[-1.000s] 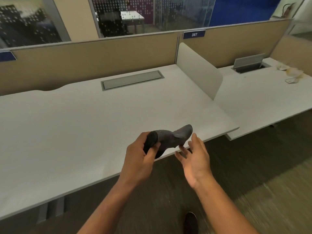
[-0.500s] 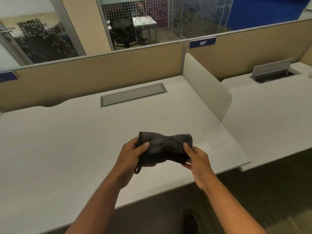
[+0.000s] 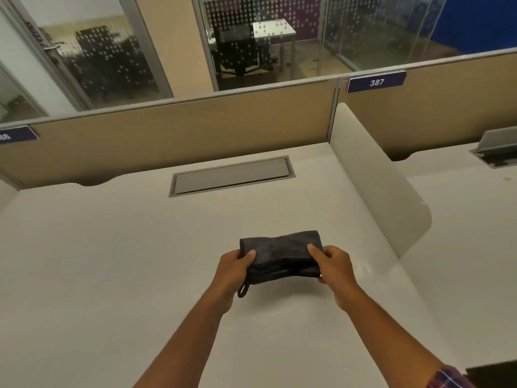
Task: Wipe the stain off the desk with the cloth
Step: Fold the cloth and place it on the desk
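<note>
A dark grey folded cloth with a small hanging loop is held just above the white desk, near its middle. My left hand grips the cloth's left end, thumb on top. My right hand grips its right end the same way. A faint shiny smear shows on the desk to the right of my right hand. I see no other stain on the surface.
A grey cable flap is set into the desk at the back. A curved white divider stands on the right, a tan partition runs behind. The neighbouring desk has an open cable flap.
I have stepped closer, and both hands with the cloth now hang over the desk's middle instead of its front edge. A second ago only my left hand held the bunched cloth.
</note>
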{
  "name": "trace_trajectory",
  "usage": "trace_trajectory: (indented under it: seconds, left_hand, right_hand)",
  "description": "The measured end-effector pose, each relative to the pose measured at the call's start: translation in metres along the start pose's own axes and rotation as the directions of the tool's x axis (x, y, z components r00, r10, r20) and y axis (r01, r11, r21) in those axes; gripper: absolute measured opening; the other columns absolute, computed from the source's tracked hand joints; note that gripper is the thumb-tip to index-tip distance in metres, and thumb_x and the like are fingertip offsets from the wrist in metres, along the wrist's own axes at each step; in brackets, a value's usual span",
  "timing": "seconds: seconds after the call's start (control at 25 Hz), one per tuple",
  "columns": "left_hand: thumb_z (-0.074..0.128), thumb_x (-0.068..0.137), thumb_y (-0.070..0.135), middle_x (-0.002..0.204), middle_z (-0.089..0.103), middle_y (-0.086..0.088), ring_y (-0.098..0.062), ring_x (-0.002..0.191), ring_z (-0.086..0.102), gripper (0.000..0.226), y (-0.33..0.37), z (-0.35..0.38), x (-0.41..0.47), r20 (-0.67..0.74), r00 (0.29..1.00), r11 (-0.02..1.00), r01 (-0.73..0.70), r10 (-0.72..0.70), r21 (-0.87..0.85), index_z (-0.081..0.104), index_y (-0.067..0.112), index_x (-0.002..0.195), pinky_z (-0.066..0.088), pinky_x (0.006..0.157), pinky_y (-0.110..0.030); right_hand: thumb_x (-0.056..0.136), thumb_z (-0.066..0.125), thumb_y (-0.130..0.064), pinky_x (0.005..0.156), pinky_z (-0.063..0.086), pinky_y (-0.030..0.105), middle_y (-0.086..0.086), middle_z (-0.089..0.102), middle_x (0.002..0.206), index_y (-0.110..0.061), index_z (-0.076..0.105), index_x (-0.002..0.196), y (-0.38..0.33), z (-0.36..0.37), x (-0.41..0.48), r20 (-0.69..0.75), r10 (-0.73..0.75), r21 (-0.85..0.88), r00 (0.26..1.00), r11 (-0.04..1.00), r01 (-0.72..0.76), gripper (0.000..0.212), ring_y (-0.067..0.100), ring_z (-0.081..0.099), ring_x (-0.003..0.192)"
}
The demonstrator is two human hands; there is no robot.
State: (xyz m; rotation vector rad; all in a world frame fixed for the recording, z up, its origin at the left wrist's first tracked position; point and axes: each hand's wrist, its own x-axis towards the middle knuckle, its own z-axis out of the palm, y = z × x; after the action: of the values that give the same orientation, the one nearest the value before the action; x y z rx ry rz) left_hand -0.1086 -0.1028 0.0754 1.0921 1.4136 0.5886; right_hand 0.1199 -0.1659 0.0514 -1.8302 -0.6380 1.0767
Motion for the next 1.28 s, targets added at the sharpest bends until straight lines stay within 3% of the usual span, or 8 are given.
trace_trajectory:
  seconds: [0.24, 0.44, 0.68, 0.76, 0.84, 0.96, 1.12, 1.28]
  left_hand:
    - [0.066, 0.103, 0.031, 0.103, 0.07, 0.005, -0.012, 0.092, 0.067, 0.034, 0.028, 0.019, 0.105, -0.11, 0.992, 0.997, -0.048, 0.056, 0.067, 0.068, 0.012, 0.131, 0.05, 0.065, -0.021]
    - [0.067, 0.103, 0.033, 0.133, 0.068, -0.012, -0.029, 0.116, 0.067, 0.047, 0.059, 0.041, 0.189, -0.161, 0.973, 0.965, -0.124, 0.163, 0.229, 0.061, 0.008, 0.142, 0.06, 0.099, -0.04]
    - [0.059, 0.106, 0.034, 0.146, 0.056, -0.015, -0.032, 0.134, 0.057, 0.051, 0.061, 0.063, 0.234, -0.15, 0.963, 0.875, -0.132, 0.225, 0.466, 0.048, 0.008, 0.149, 0.051, 0.108, -0.04]
    - [0.054, 0.108, 0.037, 0.16, 0.042, -0.016, -0.034, 0.146, 0.044, 0.06, 0.058, 0.066, 0.234, -0.132, 0.953, 0.758, -0.129, 0.274, 0.639, 0.036, 0.011, 0.159, 0.043, 0.117, -0.044]
    - [0.043, 0.111, 0.038, 0.174, 0.023, -0.013, -0.034, 0.159, 0.024, 0.064, 0.048, 0.07, 0.23, 0.025, 0.899, 0.527, -0.279, 0.437, 0.803, 0.023, 0.013, 0.167, 0.024, 0.129, -0.046]
    - [0.027, 0.113, 0.044, 0.179, -0.003, -0.007, -0.027, 0.166, -0.003, 0.068, 0.033, 0.071, 0.228, 0.381, 0.794, 0.188, -0.514, 0.473, 0.837, 0.005, 0.015, 0.17, -0.002, 0.134, -0.044]
    - [0.025, 0.11, 0.054, 0.178, -0.006, -0.006, -0.026, 0.165, -0.008, 0.074, 0.024, 0.073, 0.224, 0.413, 0.829, 0.105, -0.481, 0.378, 0.87, 0.002, 0.016, 0.17, -0.008, 0.133, -0.042]
    - [0.025, 0.109, 0.06, 0.178, -0.011, -0.007, -0.027, 0.165, -0.012, 0.081, 0.036, 0.078, 0.22, 0.391, 0.876, 0.092, -0.431, 0.283, 0.898, -0.004, 0.015, 0.169, -0.008, 0.133, -0.043]
  right_hand:
    - [0.096, 0.067, -0.046, 0.068, 0.05, 0.04, 0.015, 0.063, 0.084, -0.007, 0.059, 0.084, -0.026, 0.026, 0.099, -0.075, 0.055, -0.075, 0.996, 0.995, -0.061, 0.041, 0.024, 0.058, 0.075]
    - [0.097, 0.065, -0.046, 0.061, 0.047, 0.035, 0.006, 0.059, 0.074, -0.014, 0.054, 0.075, -0.059, 0.037, 0.193, -0.148, -0.002, -0.228, 0.989, 0.973, -0.032, 0.04, 0.024, 0.058, 0.069]
    - [0.102, 0.057, -0.049, 0.083, 0.055, 0.043, 0.016, 0.068, 0.113, -0.006, 0.061, 0.116, -0.065, 0.04, 0.239, -0.149, -0.086, -0.564, 0.985, 0.825, -0.013, 0.046, 0.034, 0.067, 0.102]
    - [0.102, 0.056, -0.049, 0.095, 0.053, 0.049, 0.018, 0.064, 0.131, -0.007, 0.055, 0.135, -0.061, 0.043, 0.235, -0.15, -0.34, -0.77, 0.928, 0.629, 0.106, 0.053, 0.036, 0.063, 0.117]
    - [0.105, 0.051, -0.044, 0.111, 0.045, 0.051, 0.017, 0.054, 0.151, -0.009, 0.045, 0.152, -0.051, 0.048, 0.229, 0.097, -0.58, -0.838, 0.808, 0.391, 0.381, 0.059, 0.037, 0.054, 0.136]
    - [0.109, 0.027, -0.049, 0.128, 0.018, 0.047, 0.01, 0.026, 0.172, -0.013, 0.023, 0.165, -0.038, 0.05, 0.23, 0.472, -0.498, -0.799, 0.727, 0.107, 0.592, 0.067, 0.031, 0.024, 0.158]
    - [0.11, 0.018, -0.049, 0.131, 0.003, 0.043, 0.005, 0.003, 0.176, -0.014, 0.006, 0.167, -0.024, 0.036, 0.234, 0.528, -0.367, -0.82, 0.766, 0.015, 0.573, 0.067, 0.025, 0.001, 0.163]
    - [0.111, 0.02, -0.047, 0.131, 0.003, 0.044, 0.005, -0.002, 0.176, -0.013, 0.001, 0.167, -0.033, 0.027, 0.231, 0.519, -0.306, -0.818, 0.798, 0.091, 0.568, 0.068, 0.023, -0.003, 0.163]
